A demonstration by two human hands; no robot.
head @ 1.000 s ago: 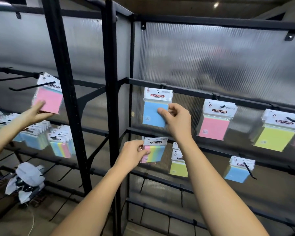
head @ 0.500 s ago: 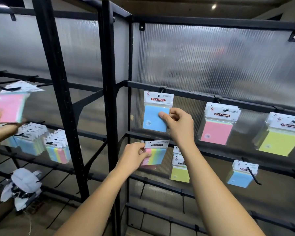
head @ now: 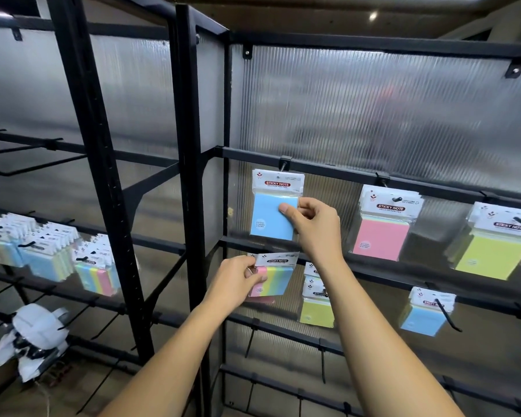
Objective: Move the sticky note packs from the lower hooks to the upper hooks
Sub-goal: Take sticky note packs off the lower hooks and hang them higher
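The right hand's (head: 316, 230) fingers (head: 285, 209) pinch the right edge of a blue sticky note pack (head: 269, 219), thumb on its front. The pack has a white header card with a red "STICKY NOTE" label. It stands upright, long axis vertical and header up, at the hook (head: 284, 164) on the left end of the upper rail (head: 337, 173).

The left hand (head: 238, 281) curls its fingers round the left edge of a striped pack (head: 275, 279) with pink, yellow, green and blue bands. This one sits just below the blue pack, by the left end of the lower rail (head: 370, 267). Its header is up and its long axis leans slightly. Whether it hangs on a hook cannot be told.

Further right on the upper rail hang a pink pack (head: 379, 239) and a yellow-green pack (head: 491, 254).
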